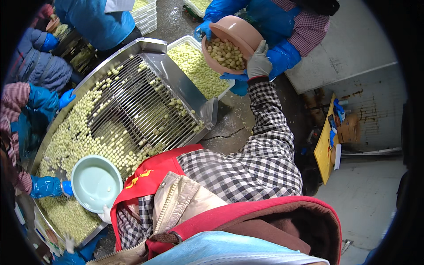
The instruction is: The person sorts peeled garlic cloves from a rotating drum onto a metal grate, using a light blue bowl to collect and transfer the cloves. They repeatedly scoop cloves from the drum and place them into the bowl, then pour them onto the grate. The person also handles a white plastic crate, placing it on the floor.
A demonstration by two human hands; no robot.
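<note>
My right hand (260, 61), in a pale glove, grips the rim side of a pink plastic basin (240, 31) holding small oval yellowish nuts or fruits. A co-worker's blue-gloved hands also support this basin, which may be two nested ones. Low on the left, my left hand (105, 214), in a white glove and partly hidden by my red apron, holds the lower edge of a light green basin (96, 182). One small oval piece lies inside. Another co-worker's blue-gloved hand is at its left side. Pale green oval pieces (69, 142) cover much of the steel sorting table.
The metal table has a bar grate (142, 102) and a raised steel rim (179, 79). Beyond its rim stands a white crate (198, 66) full of pale green pieces. Several co-workers stand around the table. Stacked crates (145, 16) are behind; a yellow board (324, 142) is at right.
</note>
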